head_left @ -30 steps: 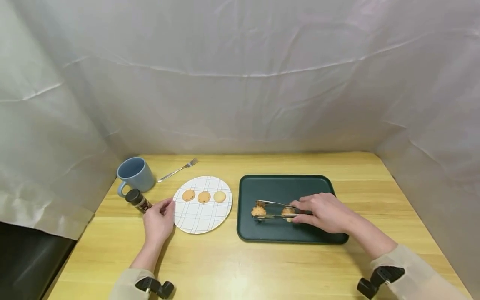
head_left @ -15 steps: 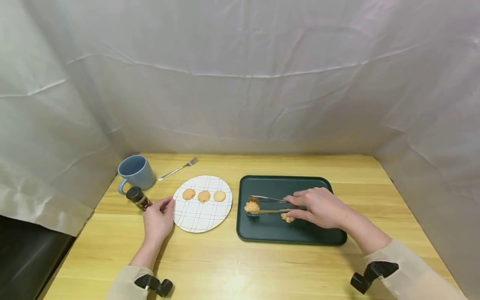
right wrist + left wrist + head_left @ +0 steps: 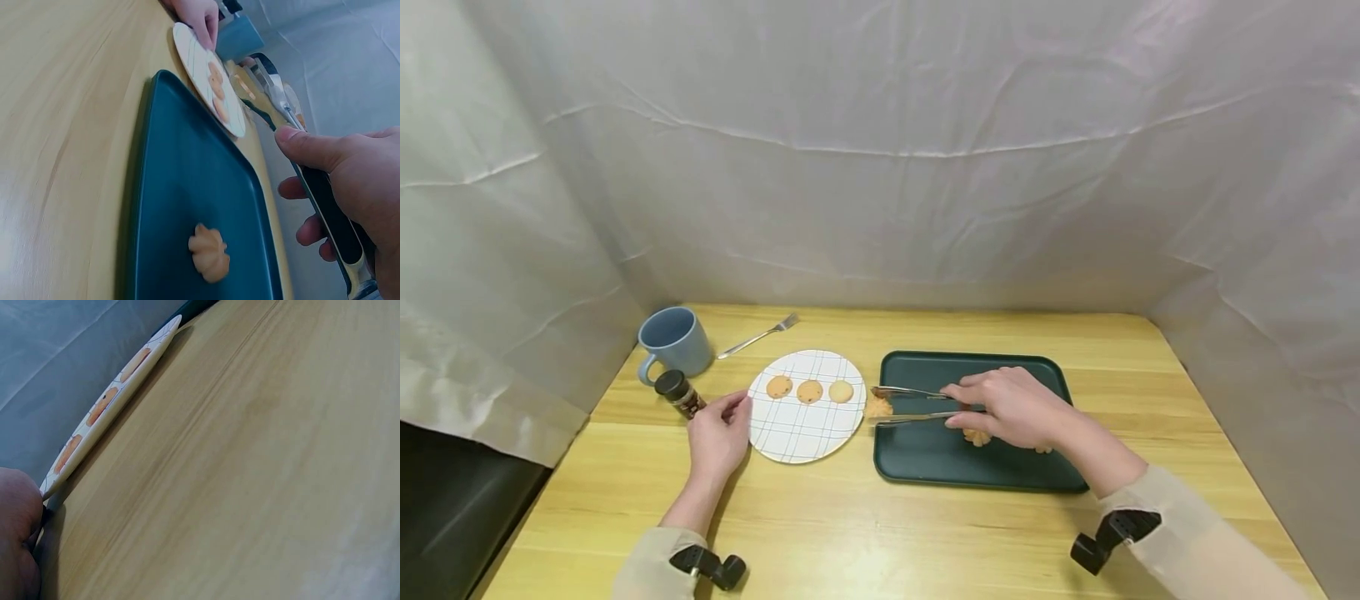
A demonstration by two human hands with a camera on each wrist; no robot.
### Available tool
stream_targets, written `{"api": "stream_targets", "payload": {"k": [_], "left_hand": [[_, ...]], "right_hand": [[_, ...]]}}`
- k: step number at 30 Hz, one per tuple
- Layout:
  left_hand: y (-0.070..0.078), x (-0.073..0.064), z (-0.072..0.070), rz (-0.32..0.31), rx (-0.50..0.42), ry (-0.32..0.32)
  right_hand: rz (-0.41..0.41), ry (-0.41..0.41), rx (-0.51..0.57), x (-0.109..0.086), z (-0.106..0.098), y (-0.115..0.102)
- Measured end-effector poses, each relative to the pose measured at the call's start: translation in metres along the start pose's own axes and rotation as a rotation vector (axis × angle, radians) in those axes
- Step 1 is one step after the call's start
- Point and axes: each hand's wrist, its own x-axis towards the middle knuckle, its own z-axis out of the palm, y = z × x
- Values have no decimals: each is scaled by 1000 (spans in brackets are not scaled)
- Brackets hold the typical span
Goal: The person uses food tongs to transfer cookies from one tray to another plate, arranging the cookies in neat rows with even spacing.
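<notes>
Metal tongs (image 3: 917, 417) sit in the right hand (image 3: 1011, 406), thumb on one arm and fingers on the other, their tips clasping a ragged golden cookie (image 3: 879, 407) — the arms stand apart by about its width. That cookie is over the left rim of the dark green tray (image 3: 917, 462), close to the right edge of the white checked plate (image 3: 797, 437).

At the plate's opposite edge, the left hand (image 3: 718, 437) holds the rim, thumb and fingers curled there. Three flat round cookies (image 3: 809, 392) lie in a row across the plate's farther half. On the tray, the right hand partly hides a fluted cookie (image 3: 977, 437) from the head view.

Close against the left hand is a black-capped jar (image 3: 680, 393), its lower part hidden — whether they touch, I cannot tell. Behind the jar stands a blue mug (image 3: 681, 350), and a fork (image 3: 758, 336) lies slanted between mug and plate. Grey sheeting (image 3: 880, 217) walls in the wooden table (image 3: 865, 533) behind and at both sides.
</notes>
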Motion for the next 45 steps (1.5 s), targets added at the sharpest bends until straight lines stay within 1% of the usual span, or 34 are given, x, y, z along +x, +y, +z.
{"api": "stream_targets", "payload": {"k": [3, 10, 19, 26, 36, 45], "left_hand": [[0, 1, 0, 5, -1, 3], [1, 1, 0, 3, -2, 4], [1, 0, 0, 2, -14, 4], [1, 0, 0, -11, -8, 0], [1, 0, 0, -4, -5, 0], [2, -1, 0, 5, -12, 5]], "right_hand": [[-5, -2, 13, 7, 3, -3], [-52, -5, 43, 26, 10, -11], [-79, -16, 31, 45, 23, -18], [-71, -28, 43, 53, 33, -20], [-74, -40, 49, 62, 50, -18], [-62, -66, 34, 69, 57, -18]]}}
